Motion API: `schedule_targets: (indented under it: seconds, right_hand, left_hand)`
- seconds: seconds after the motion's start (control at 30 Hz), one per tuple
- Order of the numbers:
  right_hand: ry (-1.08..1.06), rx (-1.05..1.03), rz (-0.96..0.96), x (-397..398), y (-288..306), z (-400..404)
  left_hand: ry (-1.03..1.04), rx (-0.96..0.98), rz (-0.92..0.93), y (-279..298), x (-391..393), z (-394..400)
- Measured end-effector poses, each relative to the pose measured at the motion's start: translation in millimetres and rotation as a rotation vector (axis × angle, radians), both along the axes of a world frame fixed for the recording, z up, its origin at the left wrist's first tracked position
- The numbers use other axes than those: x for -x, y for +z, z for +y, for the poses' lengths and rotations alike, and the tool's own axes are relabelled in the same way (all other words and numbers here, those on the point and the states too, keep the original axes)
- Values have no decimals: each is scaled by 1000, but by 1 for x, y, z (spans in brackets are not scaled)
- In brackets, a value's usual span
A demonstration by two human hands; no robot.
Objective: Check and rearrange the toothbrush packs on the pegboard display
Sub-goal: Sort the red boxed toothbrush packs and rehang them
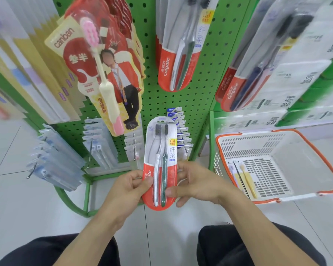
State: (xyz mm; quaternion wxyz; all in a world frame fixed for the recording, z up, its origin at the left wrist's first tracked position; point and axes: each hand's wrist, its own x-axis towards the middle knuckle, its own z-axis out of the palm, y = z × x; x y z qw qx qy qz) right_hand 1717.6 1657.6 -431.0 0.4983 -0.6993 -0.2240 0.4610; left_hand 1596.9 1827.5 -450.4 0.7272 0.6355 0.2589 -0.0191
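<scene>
A Colgate twin toothbrush pack (161,150), red at the bottom with one white and one green brush, stands upright in front of the green pegboard (206,77). My left hand (129,189) pinches its lower left edge with thumb on the front. My right hand (192,183) grips the lower right edge, thumb on the front and fingers behind. Matching Colgate packs (178,54) hang on a peg above. A Canban pack (96,70) with a pink-headed cream brush hangs at upper left.
A white shopping basket (315,179) with orange rim sits on the floor at right, holding a yellow toothbrush pack (244,177). More Colgate packs (244,83) hang on the right panel. Pale blue packs (54,160) and bare peg hooks (184,140) fill the lower board.
</scene>
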Motion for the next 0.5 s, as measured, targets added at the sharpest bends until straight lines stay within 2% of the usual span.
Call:
schedule_targets:
  seconds: [0.23,0.3,0.37,0.43,0.5]
  right_hand:
    - [-145,-19,-49,-3,-7,3]
    - [-156,-11,-64,-4,-9,3]
    - [-168,-5,-97,-2,-11,5]
    - [-191,-12,-137,-1,-12,6]
    - [-200,-36,-161,-1,-10,7]
  left_hand:
    - [-128,8,-12,1,1,3]
    - [-97,-31,-2,-4,1,2]
    - [-10,-154,-10,-10,0,1]
    - [43,-391,-80,-13,0,0]
    - [6,-650,-180,-10,1,-2]
